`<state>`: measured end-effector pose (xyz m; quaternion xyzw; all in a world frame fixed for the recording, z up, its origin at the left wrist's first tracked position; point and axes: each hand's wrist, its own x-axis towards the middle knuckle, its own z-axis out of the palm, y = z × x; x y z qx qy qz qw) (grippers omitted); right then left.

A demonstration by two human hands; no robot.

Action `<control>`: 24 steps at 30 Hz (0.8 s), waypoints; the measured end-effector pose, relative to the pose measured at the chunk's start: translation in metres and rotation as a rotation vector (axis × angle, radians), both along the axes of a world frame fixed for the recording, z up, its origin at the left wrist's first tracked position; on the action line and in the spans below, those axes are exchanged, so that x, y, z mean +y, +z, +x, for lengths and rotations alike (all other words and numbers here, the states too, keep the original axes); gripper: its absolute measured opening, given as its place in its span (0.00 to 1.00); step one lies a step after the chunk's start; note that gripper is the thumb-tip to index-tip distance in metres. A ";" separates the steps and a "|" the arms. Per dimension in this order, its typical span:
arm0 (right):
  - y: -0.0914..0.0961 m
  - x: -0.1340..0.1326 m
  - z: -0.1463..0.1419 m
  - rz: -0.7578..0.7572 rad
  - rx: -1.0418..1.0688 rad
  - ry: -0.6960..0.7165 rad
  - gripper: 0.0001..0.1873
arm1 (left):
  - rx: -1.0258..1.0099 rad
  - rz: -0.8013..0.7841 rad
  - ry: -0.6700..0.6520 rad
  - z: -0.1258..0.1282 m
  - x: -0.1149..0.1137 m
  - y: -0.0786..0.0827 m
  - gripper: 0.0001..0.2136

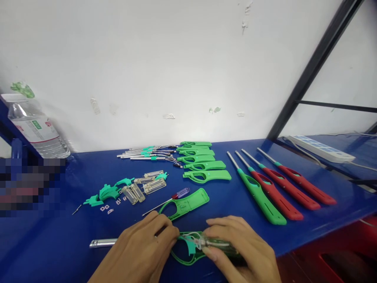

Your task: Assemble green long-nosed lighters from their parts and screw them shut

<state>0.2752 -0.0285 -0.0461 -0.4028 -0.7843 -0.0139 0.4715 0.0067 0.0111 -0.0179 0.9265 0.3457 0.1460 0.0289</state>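
Observation:
Both my hands rest at the near edge of the blue table (324, 214). My left hand (141, 249) is closed in a pinch on the front part of a half-built green lighter (193, 249), whose silver metal tube (103, 243) sticks out to the left. My right hand (241, 247) is closed round the handle end of the same lighter, where a clear fuel tank and thin wires lie inside the open shell. Just beyond my hands lies an open green handle shell (188, 203) with a small screwdriver (173, 197) beside it.
Behind lie a row of green handle shells (203, 162), metal tubes with wires (147, 153), clear fuel tanks (141, 189), teal triggers (106, 193) and small metal clips. Finished green and red lighters (279, 188) lie to the right. A water bottle (35, 127) stands left, a power strip (321, 148) right.

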 end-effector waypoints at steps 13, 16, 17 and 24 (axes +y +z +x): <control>0.005 0.003 0.002 0.088 -0.075 -0.006 0.05 | 0.007 -0.004 0.003 0.002 -0.003 0.003 0.17; 0.010 0.002 0.000 0.094 -0.101 0.025 0.06 | 0.023 -0.013 -0.009 0.002 -0.003 0.003 0.17; 0.011 0.003 0.000 0.094 -0.100 0.028 0.07 | 0.022 -0.009 -0.007 0.003 -0.003 0.003 0.17; 0.020 0.004 -0.006 0.148 -0.040 0.003 0.15 | -0.018 -0.010 -0.002 0.006 -0.002 0.003 0.18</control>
